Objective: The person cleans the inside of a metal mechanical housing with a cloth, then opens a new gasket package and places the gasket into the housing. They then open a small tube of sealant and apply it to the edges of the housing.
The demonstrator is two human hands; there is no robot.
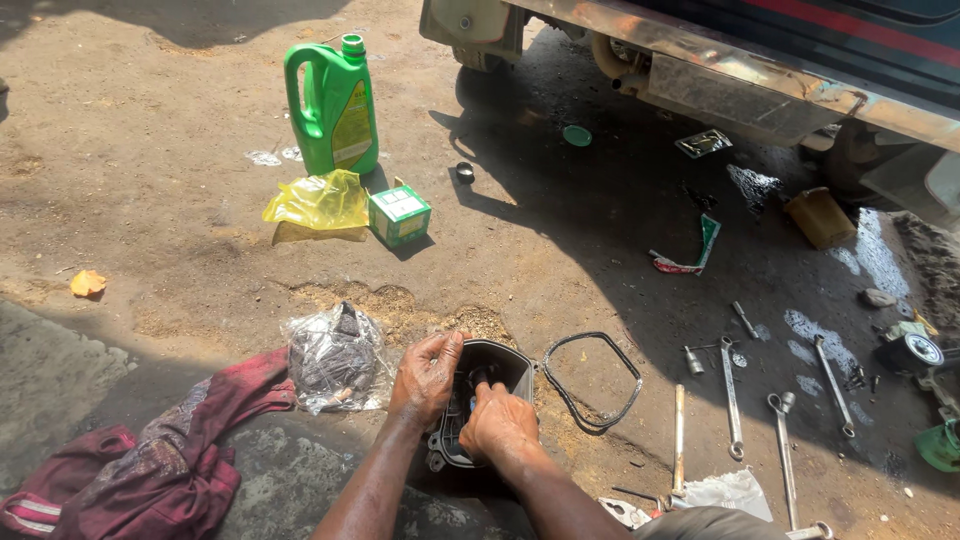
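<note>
A black metal engine cover [505, 362] lies open side up on the dirt ground in front of me. My left hand [425, 377] grips its left rim. My right hand [497, 425] reaches into the hollow, fingers pinched around a small dark part inside; what that part is I cannot tell. A black rubber gasket loop [592, 378] lies on the ground just right of the cover.
A clear plastic bag of dark parts [335, 358] and a red cloth [165, 465] lie to the left. Farther off stand a green oil jug [333, 106], a yellow bag [318, 203] and a small green box [399, 214]. Several spanners [731, 398] lie at right below a vehicle [760, 60].
</note>
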